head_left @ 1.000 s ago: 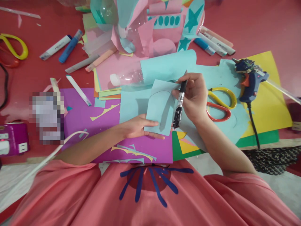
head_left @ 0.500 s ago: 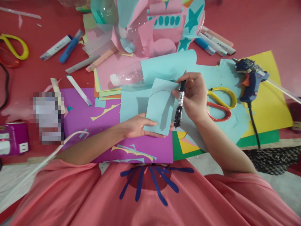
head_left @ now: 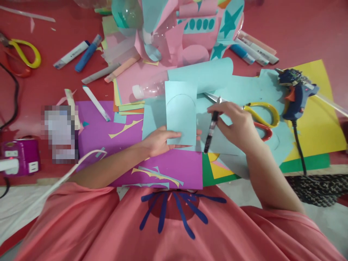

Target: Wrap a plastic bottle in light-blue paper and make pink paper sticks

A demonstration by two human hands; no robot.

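Observation:
My left hand (head_left: 161, 142) grips a light blue paper piece (head_left: 181, 116) near its lower end, thumb on the front and fingers behind. A curved line is drawn across the paper's upper part. In my right hand (head_left: 235, 121) is a black marker (head_left: 211, 132), its dark end slanting down. Beside and partly under that hand lie scissors (head_left: 262, 110) with yellow and red handles, their blades toward the paper. Behind the paper rests a clear plastic bottle (head_left: 154, 88) partly wrapped in light blue paper (head_left: 201, 74).
A blue glue gun (head_left: 297, 101) lies at right on yellow paper (head_left: 323, 127). Purple paper (head_left: 108, 159) with scraps is in front. Markers (head_left: 88, 52) and another pair of scissors (head_left: 25, 54) are at left, near a purple power adapter (head_left: 23, 152). Decorated pink craftwork (head_left: 195, 54) stands at the back.
My right hand has come off the paper and moved right and down with the marker. The paper has turned more upright in my left hand, and the scissors' blades are uncovered.

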